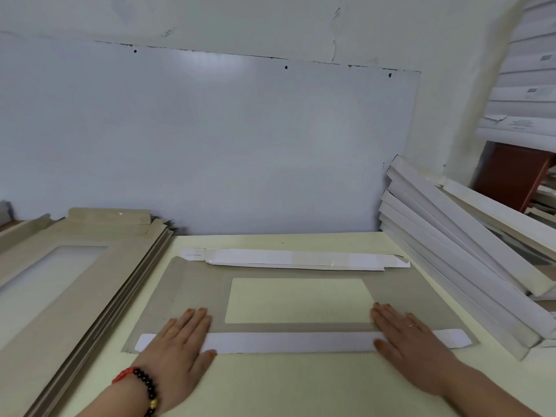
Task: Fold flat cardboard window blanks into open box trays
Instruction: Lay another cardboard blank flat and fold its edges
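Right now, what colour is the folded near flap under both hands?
White, on the grey blank; head view: near flap.

Bare table near edge between both wrists: open, free passage. Blank lies flat mid-table, low, nothing tall on it; far flap folded over, barely raised. Left side blocked by stack of flat blanks touching table's left part. Right side blocked by leaning pile of folded trays, its lower edge just beside blank's right end, maybe touching. Far side closed by wall panel. Narrow bare strip between far flap and wall.
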The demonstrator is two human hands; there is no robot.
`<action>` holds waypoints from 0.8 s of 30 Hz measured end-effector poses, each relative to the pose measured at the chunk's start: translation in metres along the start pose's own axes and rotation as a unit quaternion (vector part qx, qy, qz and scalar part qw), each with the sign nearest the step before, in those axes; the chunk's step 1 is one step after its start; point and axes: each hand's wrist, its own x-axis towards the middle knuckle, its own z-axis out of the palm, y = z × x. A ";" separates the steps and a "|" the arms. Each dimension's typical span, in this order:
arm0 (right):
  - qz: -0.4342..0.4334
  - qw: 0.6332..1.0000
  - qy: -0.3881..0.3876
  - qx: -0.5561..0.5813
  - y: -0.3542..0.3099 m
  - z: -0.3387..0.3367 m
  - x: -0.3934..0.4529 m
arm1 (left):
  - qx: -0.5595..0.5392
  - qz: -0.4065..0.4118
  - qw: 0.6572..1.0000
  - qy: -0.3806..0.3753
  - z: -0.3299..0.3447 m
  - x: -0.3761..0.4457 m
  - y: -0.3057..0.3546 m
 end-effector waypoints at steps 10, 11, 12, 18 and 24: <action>0.101 0.994 0.003 0.048 0.046 0.000 -0.018 | -0.010 -0.058 0.998 -0.016 0.005 0.000 -0.040; 0.107 0.993 0.016 0.056 0.047 -0.001 -0.019 | -0.009 -0.062 0.998 -0.017 0.006 0.001 -0.042; 0.111 0.992 0.026 0.058 0.046 -0.003 -0.022 | -0.013 -0.069 0.997 -0.016 0.006 0.001 -0.043; 0.095 0.983 0.100 0.121 0.038 -0.023 -0.053 | 0.006 -0.128 0.988 0.080 -0.004 0.006 -0.039; 0.045 0.952 0.292 0.077 0.028 -0.028 -0.087 | -0.010 -0.119 0.987 0.104 -0.007 0.019 0.002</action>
